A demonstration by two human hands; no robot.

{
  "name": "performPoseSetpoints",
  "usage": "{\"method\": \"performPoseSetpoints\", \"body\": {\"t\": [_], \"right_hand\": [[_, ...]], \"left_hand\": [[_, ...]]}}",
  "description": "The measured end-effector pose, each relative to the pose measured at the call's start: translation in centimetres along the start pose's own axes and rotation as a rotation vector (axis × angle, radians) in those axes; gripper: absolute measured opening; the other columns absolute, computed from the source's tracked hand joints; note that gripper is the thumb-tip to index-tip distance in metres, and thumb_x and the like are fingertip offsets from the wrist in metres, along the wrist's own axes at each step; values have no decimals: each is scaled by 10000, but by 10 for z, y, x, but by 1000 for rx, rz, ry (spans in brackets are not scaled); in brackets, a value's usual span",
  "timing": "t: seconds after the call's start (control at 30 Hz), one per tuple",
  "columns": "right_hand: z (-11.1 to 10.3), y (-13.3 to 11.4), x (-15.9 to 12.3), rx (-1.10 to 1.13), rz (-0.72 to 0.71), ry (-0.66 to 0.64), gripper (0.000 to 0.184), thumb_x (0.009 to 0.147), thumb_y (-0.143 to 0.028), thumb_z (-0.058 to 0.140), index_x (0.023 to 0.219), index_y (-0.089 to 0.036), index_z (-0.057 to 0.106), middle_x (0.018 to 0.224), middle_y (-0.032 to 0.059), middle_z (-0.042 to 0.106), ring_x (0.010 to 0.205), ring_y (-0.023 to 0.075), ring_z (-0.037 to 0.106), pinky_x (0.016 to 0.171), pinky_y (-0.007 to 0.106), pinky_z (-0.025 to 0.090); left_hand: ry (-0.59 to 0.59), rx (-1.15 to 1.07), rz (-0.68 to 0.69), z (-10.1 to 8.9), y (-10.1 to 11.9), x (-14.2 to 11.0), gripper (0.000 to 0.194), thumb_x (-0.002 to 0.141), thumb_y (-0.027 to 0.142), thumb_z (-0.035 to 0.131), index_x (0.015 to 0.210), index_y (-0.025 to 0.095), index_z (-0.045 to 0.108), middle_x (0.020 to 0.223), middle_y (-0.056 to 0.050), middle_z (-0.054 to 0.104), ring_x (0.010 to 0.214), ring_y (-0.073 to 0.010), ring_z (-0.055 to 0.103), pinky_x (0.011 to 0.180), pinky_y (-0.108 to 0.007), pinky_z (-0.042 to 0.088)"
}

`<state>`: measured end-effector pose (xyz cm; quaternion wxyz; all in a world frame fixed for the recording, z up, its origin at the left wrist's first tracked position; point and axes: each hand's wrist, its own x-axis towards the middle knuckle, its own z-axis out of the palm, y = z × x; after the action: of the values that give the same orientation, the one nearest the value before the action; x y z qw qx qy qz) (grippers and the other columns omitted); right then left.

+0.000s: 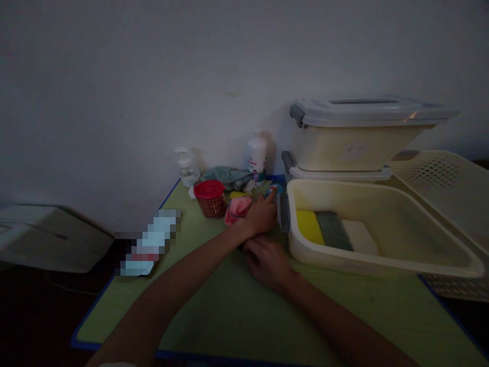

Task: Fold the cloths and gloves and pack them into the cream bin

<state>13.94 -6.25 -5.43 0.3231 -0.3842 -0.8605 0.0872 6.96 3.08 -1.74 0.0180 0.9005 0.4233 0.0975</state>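
Note:
My left hand [262, 215] reaches forward across the green table [214, 311]. Its fingers are stretched out, and the fingertips touch a small blue round object [276, 190] beside the tub's grey latch. A pink cloth [239, 207] lies just left of that hand. My right hand [267, 261] rests on the table right behind my left wrist, fingers curled down. What is under them is hidden in the dim light. A cream tub [382, 265] stands open to the right, holding a yellow sponge [308, 226], a green cloth [333, 230] and a white pad [359, 237].
A red woven basket [210, 199], a pump bottle [187, 167], a white bottle [256, 157] and a teal cloth [227, 177] stand along the wall. A lidded box [359, 135] is stacked behind the tub, with a perforated basket [439, 178] to its right. A blurred flat item [148, 243] lies at the left edge.

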Motion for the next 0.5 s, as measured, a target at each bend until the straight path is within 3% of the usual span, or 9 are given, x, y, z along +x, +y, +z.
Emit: {"method": "performPoseSetpoints", "body": {"t": [0.13,0.3,0.4,0.5], "right_hand": [[-2,-5,-2,58,-76,83,161,699,-73,456,755,-187,555,731,41,644,673,151,570,614,253,429],[-7,-10,-3,106,-136,192,172,750,-96,416,773,-196,554,718,39,621,658,144,559,600,250,445],[-9,-12,-3,106,-138,250,170,776,-107,410,758,-202,550,715,43,605,681,158,549,619,272,458],[-9,-11,-2,91,-105,307,168,788,-100,418,774,-191,558,774,69,608,757,185,546,682,314,472]], "left_hand": [[-39,-4,-24,-5,3,-13,371,881,189,403,1225,130,529,1500,-192,229,1070,-354,540,791,-513,507],[-75,-21,-8,-10,-1,-27,426,841,173,495,1267,184,501,1499,-172,248,1105,-351,546,809,-470,514],[-76,-45,54,-19,-9,-43,498,859,192,476,1347,164,379,1463,-183,315,1159,-320,528,890,-455,481],[36,-48,77,-28,-16,-69,509,823,168,494,1317,113,388,1410,-194,384,1295,-296,395,1030,-442,378]]}}
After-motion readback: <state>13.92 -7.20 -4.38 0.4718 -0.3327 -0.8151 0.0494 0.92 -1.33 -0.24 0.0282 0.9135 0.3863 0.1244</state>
